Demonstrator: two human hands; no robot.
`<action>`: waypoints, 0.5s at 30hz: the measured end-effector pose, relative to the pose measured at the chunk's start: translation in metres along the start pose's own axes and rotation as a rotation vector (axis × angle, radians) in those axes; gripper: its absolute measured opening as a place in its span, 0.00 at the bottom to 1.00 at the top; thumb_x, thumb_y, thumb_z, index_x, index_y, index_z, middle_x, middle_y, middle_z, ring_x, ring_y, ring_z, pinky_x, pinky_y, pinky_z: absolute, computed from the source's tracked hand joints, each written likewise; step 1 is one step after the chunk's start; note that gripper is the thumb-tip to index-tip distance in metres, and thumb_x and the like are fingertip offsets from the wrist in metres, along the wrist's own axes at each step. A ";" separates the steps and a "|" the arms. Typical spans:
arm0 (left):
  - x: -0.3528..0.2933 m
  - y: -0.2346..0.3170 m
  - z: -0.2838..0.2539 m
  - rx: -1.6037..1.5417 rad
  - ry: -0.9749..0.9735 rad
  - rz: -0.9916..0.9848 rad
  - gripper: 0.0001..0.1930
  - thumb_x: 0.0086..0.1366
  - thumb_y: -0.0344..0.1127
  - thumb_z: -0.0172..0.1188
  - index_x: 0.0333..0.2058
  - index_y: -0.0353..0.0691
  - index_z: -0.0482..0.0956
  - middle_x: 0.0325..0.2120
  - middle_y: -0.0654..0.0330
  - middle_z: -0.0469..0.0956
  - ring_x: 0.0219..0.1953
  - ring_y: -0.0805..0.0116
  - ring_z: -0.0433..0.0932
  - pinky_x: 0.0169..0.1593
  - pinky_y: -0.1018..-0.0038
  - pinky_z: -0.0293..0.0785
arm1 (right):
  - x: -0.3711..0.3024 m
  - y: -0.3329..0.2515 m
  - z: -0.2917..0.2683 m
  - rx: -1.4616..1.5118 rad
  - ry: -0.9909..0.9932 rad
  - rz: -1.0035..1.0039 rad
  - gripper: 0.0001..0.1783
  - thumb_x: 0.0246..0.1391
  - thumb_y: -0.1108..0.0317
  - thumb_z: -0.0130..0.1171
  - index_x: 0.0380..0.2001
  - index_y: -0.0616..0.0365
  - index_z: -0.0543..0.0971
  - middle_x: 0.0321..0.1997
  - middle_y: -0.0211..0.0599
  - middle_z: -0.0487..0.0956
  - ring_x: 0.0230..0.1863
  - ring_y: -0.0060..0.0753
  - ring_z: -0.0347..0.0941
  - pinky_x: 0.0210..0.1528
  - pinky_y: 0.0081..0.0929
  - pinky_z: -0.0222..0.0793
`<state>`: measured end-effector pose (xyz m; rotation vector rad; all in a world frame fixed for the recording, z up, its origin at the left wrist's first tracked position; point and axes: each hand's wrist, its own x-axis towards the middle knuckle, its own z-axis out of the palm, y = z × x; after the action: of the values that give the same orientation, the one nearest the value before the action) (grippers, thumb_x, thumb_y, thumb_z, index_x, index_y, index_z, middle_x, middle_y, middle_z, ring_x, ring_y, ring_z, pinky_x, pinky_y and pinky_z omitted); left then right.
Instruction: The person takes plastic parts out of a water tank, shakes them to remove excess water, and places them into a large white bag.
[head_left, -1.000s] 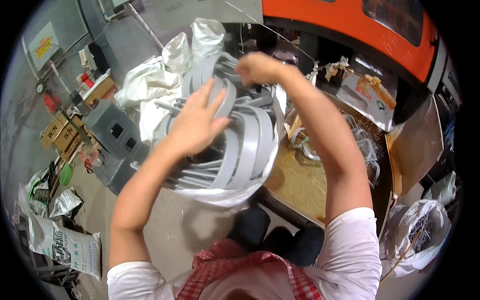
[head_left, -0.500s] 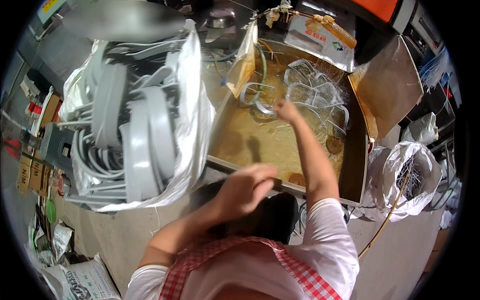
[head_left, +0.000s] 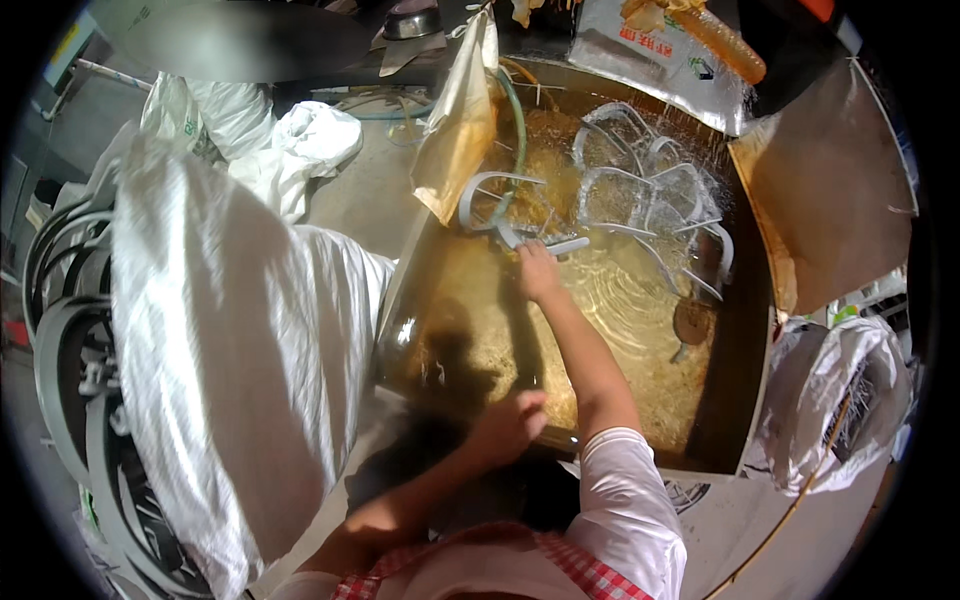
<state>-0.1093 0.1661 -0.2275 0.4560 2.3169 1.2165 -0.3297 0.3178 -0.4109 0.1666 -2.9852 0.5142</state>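
My right hand (head_left: 538,268) reaches over a tub of shallow yellowish water, its fingers closed on one end of a grey curved plastic band (head_left: 568,246). Next to it, on the left, another grey band (head_left: 470,200) bends in a U shape. Several more grey bands (head_left: 610,180) lie in the rippling water at the back of the tub, where drops splash. Near the front edge of the tub (head_left: 400,300), my left hand (head_left: 508,425) is curled closed, and I see nothing in it.
On the left bulges a large white woven sack (head_left: 230,350) with grey bands (head_left: 75,370) in it. A stained flap (head_left: 455,130) and a green hose (head_left: 518,130) hang at the tub's left side. A stained board (head_left: 830,190) stands right; below it is a white bag (head_left: 830,400) with a stick.
The view has shifted closer to the tub, and the sack now shows further left and larger. My left hand has moved to the tub's front edge. The right hand stays at the band.
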 end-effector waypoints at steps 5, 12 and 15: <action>0.007 -0.022 0.001 0.156 -0.007 0.166 0.19 0.56 0.39 0.55 0.44 0.36 0.71 0.40 0.47 0.73 0.43 0.51 0.73 0.47 0.65 0.68 | 0.017 -0.001 0.034 -0.100 0.344 -0.083 0.31 0.40 0.64 0.59 0.50 0.57 0.64 0.43 0.51 0.73 0.51 0.53 0.66 0.61 0.46 0.48; 0.026 -0.053 -0.003 -0.519 0.315 -0.149 0.19 0.57 0.31 0.56 0.48 0.41 0.66 0.38 0.62 0.73 0.43 0.71 0.71 0.43 0.77 0.67 | -0.068 -0.027 -0.033 0.389 -0.111 0.003 0.20 0.46 0.68 0.56 0.43 0.63 0.69 0.35 0.56 0.74 0.38 0.53 0.72 0.39 0.43 0.67; 0.042 -0.051 -0.011 -0.814 0.440 -0.232 0.17 0.57 0.30 0.55 0.45 0.41 0.65 0.34 0.65 0.71 0.38 0.73 0.69 0.40 0.77 0.68 | -0.116 -0.037 -0.057 0.674 -0.316 0.119 0.18 0.48 0.70 0.53 0.43 0.64 0.69 0.34 0.55 0.74 0.36 0.53 0.72 0.38 0.40 0.68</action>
<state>-0.1534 0.1517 -0.2756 -0.3881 1.8611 2.1132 -0.2058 0.3128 -0.3596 0.1292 -2.9815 1.6308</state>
